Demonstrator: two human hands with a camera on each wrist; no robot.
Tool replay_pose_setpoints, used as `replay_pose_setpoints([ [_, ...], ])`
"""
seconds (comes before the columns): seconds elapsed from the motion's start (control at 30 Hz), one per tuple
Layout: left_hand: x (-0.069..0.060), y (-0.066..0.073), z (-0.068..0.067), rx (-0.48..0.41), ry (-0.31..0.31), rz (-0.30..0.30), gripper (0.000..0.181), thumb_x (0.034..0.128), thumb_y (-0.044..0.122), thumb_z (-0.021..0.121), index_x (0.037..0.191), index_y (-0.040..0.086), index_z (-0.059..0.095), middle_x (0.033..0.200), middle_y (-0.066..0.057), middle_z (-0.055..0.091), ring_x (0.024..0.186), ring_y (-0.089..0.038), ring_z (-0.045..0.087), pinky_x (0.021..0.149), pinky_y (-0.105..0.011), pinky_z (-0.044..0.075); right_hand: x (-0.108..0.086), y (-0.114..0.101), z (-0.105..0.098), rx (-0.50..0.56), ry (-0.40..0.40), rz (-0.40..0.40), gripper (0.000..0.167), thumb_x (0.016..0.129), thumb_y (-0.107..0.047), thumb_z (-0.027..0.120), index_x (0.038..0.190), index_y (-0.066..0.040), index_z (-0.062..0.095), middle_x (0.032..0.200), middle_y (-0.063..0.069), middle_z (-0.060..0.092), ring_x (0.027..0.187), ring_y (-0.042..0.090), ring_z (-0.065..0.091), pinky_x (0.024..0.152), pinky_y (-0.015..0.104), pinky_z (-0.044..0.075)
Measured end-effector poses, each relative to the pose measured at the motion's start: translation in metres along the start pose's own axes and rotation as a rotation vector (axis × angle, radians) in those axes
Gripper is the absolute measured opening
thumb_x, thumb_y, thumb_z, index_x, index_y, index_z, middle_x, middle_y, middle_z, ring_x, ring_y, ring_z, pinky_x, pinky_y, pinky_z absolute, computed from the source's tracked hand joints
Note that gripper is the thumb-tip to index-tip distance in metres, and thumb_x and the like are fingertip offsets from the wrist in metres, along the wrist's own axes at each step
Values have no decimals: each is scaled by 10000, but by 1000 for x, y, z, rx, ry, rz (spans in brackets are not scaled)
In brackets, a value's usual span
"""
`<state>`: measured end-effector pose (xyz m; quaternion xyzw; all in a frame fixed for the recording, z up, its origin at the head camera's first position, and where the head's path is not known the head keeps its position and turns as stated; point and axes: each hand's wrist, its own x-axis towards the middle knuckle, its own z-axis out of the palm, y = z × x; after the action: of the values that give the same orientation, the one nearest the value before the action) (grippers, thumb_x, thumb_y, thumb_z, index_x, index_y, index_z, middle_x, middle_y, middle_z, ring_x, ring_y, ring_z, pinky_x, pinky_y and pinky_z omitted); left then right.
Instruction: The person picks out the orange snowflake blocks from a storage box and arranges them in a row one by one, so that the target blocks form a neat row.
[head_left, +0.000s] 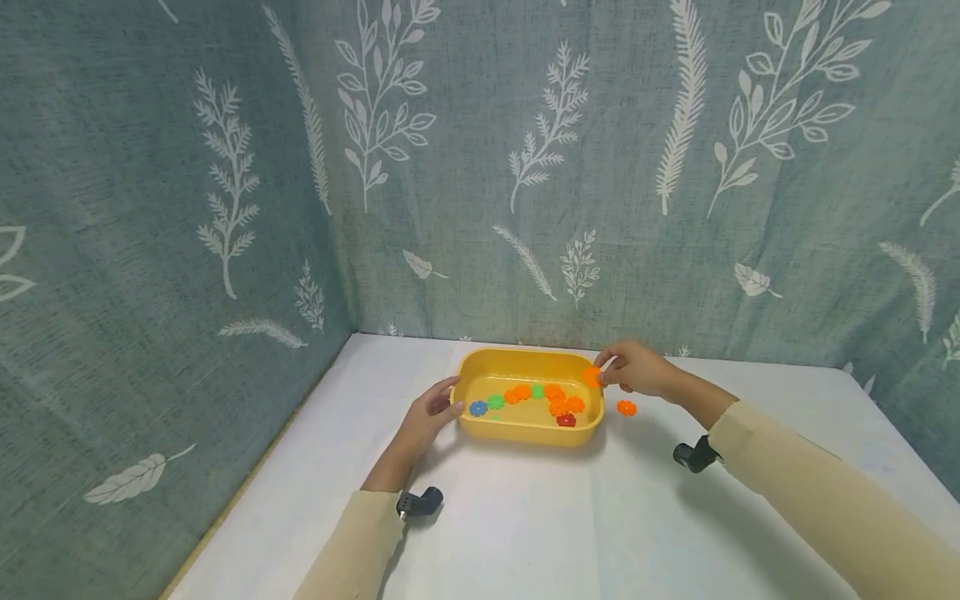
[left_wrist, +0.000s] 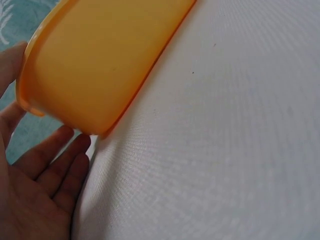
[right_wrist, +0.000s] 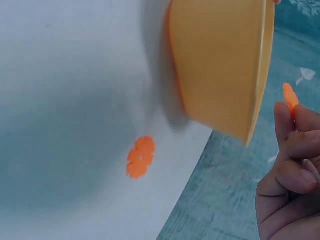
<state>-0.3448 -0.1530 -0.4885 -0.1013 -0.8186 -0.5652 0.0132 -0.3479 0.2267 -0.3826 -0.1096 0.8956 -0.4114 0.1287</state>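
A yellow plastic tub (head_left: 510, 429) stands on the white-covered table, with several flower-shaped plastic discs inside: orange, green, blue and dark red. At its left end my left hand (head_left: 424, 421) grips the rim, thumb on top and fingers along the outer wall. My right hand (head_left: 637, 369) is at the tub's right end and pinches an orange flower disc (right_wrist: 288, 96) between thumb and index finger, just above the rim. Another orange flower disc (head_left: 626, 407) lies flat on the table, to the right of the tub and below my right hand.
The white tablecloth (head_left: 510, 525) spreads around the tub. Behind it and at the left hang green-blue curtains (head_left: 480, 275) with white leaf prints, close to the table's edges. Black wrist cameras (head_left: 420, 502) are strapped to both forearms.
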Motion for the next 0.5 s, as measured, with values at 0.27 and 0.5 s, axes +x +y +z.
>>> replay_pose_setpoints([
  [0.27,-1,1,0,3,4,-26,534,914,307,687,1414,253,509,1379,-150,539,1272,-357,494,1043,-545,374,-5,19,-10,54,34,35,311,914,-183,688,1164,-22,595,1046,192,679,605,201,480,581,318,436],
  [0.5,-1,0,-1,2,-1,-11,533,916,291,687,1416,239,508,1373,-164,540,1260,-364,502,1038,-540,382,-11,35,-11,105,76,97,327,923,-163,668,1194,-6,574,1067,196,685,590,188,465,565,306,421],
])
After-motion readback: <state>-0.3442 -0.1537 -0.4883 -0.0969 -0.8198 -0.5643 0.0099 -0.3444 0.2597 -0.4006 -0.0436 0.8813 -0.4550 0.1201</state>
